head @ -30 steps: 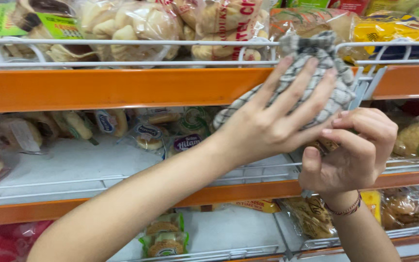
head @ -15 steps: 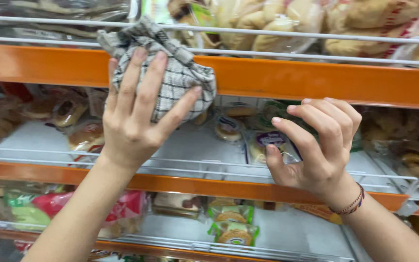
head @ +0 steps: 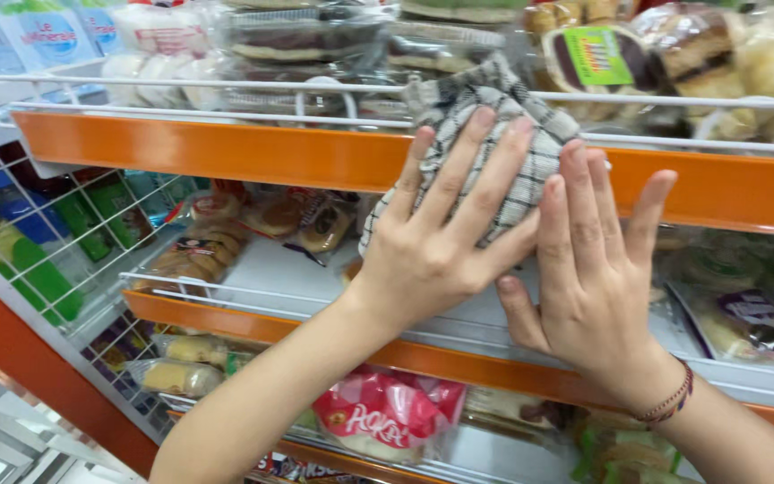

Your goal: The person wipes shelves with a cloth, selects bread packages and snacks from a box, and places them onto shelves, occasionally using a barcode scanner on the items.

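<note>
A grey and white checked cloth [head: 487,116] is bunched against the orange front edge [head: 253,154] of an upper shop shelf. My left hand [head: 436,242] lies flat over the cloth with fingers spread, pressing it to the shelf edge. My right hand [head: 595,269] is beside it on the right, palm forward and fingers apart, its index finger touching the cloth's right side. A thin beaded bracelet [head: 669,401] circles my right wrist.
White wire rails [head: 181,85] front each shelf. Wrapped breads and cakes [head: 302,40] fill the top shelf, and more packets [head: 199,251] lie on the middle one. A red and white bag [head: 387,417] sits below. Green and blue packs [head: 11,242] stand behind a wire divider at left.
The view has swung so the cloth sits right of centre. My left hand keeps pressing the cloth on the orange edge. My right hand has risen from the lower shelf to the cloth's right side.
</note>
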